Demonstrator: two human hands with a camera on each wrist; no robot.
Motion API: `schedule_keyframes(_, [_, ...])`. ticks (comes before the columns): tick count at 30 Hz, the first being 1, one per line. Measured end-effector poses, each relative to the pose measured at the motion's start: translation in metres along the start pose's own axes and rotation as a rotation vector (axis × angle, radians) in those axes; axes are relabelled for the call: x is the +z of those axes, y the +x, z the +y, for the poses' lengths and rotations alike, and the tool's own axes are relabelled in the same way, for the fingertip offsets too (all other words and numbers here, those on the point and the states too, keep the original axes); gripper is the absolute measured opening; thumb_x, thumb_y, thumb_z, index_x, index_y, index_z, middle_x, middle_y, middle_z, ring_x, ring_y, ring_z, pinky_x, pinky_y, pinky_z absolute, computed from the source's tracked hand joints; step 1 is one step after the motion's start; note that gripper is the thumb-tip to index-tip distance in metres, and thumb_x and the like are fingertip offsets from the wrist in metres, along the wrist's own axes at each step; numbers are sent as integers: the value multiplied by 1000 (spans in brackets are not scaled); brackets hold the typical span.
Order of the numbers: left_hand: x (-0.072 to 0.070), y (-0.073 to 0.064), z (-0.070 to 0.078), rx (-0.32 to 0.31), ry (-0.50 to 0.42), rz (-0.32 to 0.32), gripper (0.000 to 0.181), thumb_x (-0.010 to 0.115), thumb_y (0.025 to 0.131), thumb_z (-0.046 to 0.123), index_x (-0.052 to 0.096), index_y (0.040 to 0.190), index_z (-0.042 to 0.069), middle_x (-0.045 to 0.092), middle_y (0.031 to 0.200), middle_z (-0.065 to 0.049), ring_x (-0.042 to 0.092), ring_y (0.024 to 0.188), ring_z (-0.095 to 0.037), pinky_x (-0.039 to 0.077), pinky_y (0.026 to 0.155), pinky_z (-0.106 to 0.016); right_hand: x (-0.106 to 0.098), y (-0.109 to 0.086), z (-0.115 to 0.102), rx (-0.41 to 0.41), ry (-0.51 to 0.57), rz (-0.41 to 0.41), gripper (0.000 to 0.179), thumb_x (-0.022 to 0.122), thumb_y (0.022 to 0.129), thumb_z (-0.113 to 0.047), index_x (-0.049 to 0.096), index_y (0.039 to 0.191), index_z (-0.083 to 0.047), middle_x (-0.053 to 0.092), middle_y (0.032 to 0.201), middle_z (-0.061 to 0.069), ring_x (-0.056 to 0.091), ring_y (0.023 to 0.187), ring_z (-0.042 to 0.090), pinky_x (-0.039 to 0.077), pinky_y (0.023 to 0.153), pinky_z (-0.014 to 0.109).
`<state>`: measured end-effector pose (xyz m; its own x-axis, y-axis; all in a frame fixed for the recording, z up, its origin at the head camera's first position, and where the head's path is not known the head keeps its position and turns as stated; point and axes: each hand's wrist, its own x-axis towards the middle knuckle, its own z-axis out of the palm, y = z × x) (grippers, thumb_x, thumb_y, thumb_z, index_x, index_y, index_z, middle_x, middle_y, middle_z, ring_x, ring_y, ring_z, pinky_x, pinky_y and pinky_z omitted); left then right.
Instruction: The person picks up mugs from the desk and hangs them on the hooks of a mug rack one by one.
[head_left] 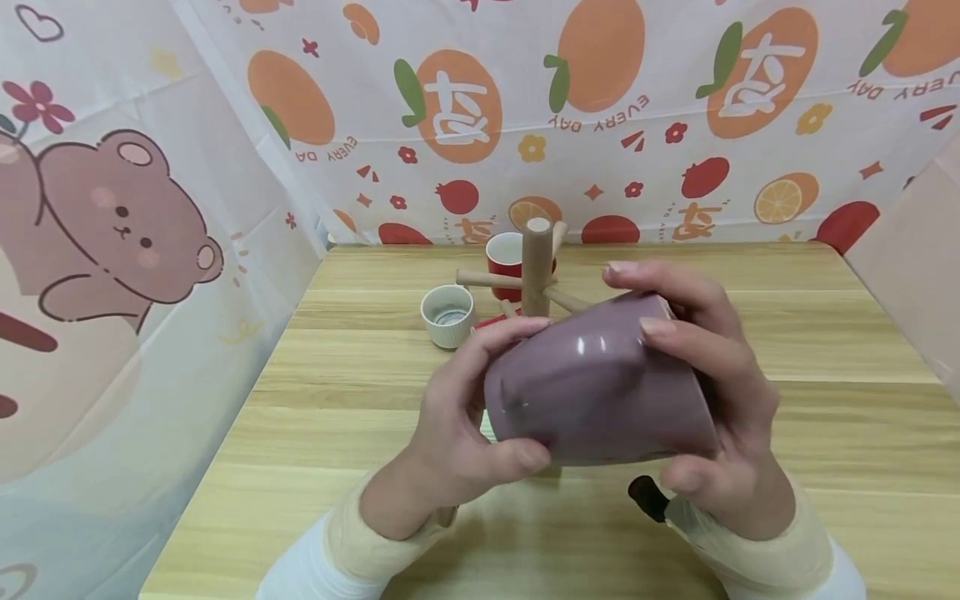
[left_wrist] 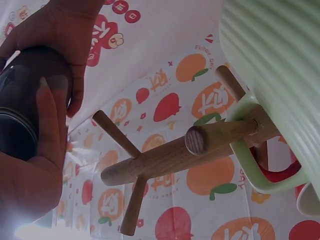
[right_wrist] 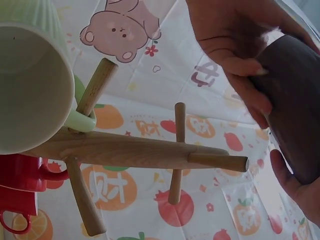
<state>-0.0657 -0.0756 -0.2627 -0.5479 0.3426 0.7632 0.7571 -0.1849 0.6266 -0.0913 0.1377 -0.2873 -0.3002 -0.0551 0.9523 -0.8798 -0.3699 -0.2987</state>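
Both hands hold a glossy purple cup [head_left: 592, 392], tilted on its side in front of the wooden mug tree [head_left: 536, 258] in the head view. My left hand [head_left: 465, 417] grips its left end, thumb below and fingers over the top. Curled round the other end is my right hand [head_left: 720, 375], its fingertips on the upper side and thumb underneath. No handle shows on the cup. In the left wrist view, a light green ribbed mug [left_wrist: 280, 65] hangs by its handle on a peg of the tree. The raised cup hides most of that mug in the head view.
Behind the tree stands a red mug [head_left: 504, 267] with a white inside. A small white ribbed cup [head_left: 447, 318] is on the wooden table [head_left: 360, 367] left of the tree. Bare pegs [right_wrist: 180, 120] stick out from the trunk. A fruit-print cloth [head_left: 480, 179] hangs behind the table.
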Motion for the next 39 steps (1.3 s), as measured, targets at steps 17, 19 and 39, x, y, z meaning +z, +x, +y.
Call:
schedule_keyframes(17, [-21, 2, 7, -336, 256, -230, 86, 57, 85, 67, 36, 146, 10, 62, 123, -9, 69, 84, -10, 56, 62, -27, -4, 36, 2, 87, 100, 21, 46, 72, 74, -12, 58, 104, 20, 56, 113, 38, 54, 109, 47, 46, 93, 42])
schedule_keyframes(19, [-27, 3, 11, -400, 345, -244, 80, 68, 84, 57, 38, 144, 14, 65, 119, -3, 69, 85, -7, 55, 61, -26, -9, 37, 2, 113, 110, 16, 45, 72, 73, -11, 59, 104, 19, 56, 113, 37, 53, 110, 47, 46, 92, 41])
schedule_keyframes(39, [-61, 9, -33, -541, 845, -452, 70, 80, 80, 43, 55, 136, 10, 53, 137, -5, 50, 125, -20, 47, 102, -41, -71, 45, -14, 177, 109, -448, 41, 65, 76, -7, 62, 109, 16, 58, 115, 35, 58, 107, 38, 47, 86, 31])
